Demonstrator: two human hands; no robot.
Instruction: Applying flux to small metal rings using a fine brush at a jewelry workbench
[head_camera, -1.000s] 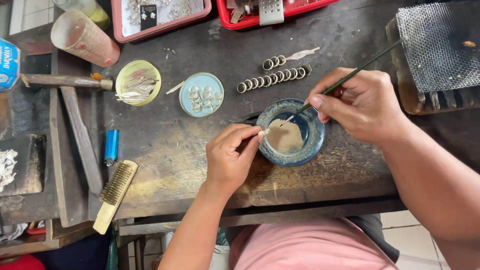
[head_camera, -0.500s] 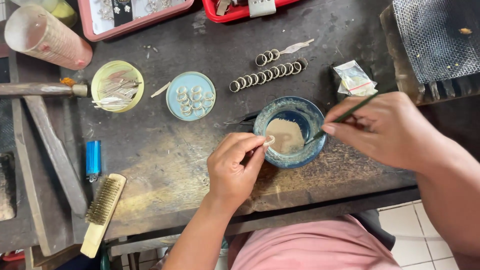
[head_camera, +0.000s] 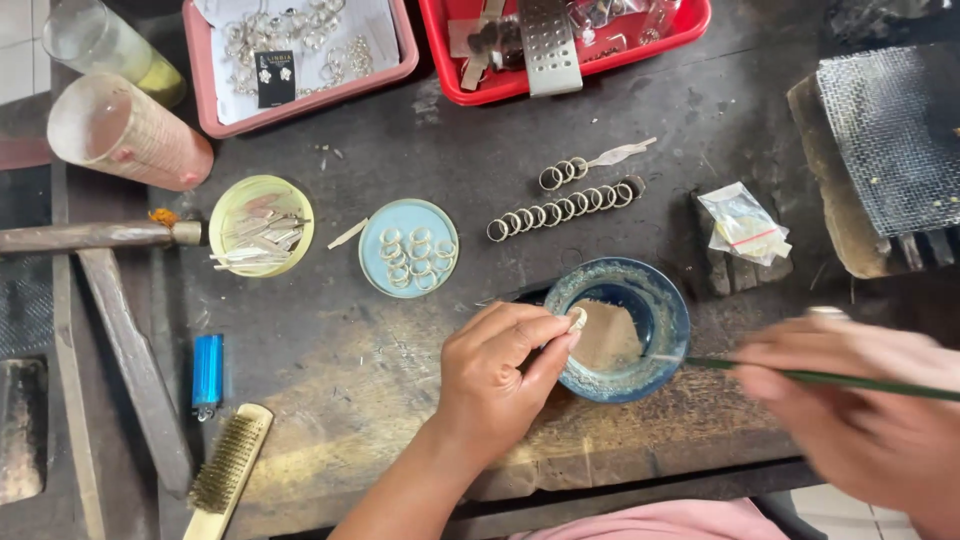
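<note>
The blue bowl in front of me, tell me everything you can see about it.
The blue bowl is round and shallow, glazed dark blue with a paler, crusted rim. It sits upright on the dark workbench and holds a patch of beige paste. The left hand holds a small ring over its edge; a thin green brush reaches in from the right.

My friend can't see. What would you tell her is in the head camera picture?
A person's left hand pinches a small metal ring over a blue bowl of tan paste, while the blurred right hand holds a thin green brush to the bowl. On the dark workbench sit a row of rings, a blue lid holding rings, a blue lighter and a wire brush.
</note>
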